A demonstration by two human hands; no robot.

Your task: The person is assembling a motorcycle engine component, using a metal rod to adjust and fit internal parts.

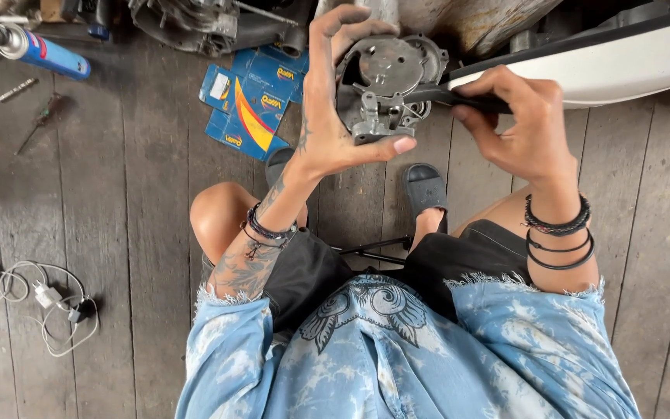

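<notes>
On the far left of the wooden floor [118,233], well away from the metal part [389,85], a white cable [36,299] is lying in loose loops with a small charger. Above it, also far left of the metal part, a blue spray can [44,54] is lying on its side, and a thin screwdriver [39,120] is resting just below the can. Closer, just to the left of the metal part, a flattened blue and yellow cardboard box [253,101] is lying on the boards.

The left hand [331,109] is gripping the metal part from its left side. The fingers are curling over the top edge, and the thumb [385,147] is pressing under the bottom edge, so the hand is clamped firmly on it. The metal part is a grey round casting with a flat disc in the middle, and it is being held up in the air, above the knees and the black sandal [426,186].

To the right of the metal part, the right hand [517,128] is closing around the black handle of a tool [467,99]. The tip of the tool is reaching to the right edge of the metal part and seems to be touching it. Behind the right hand, further right of the metal part, a white curved panel [630,62] is showing.
</notes>
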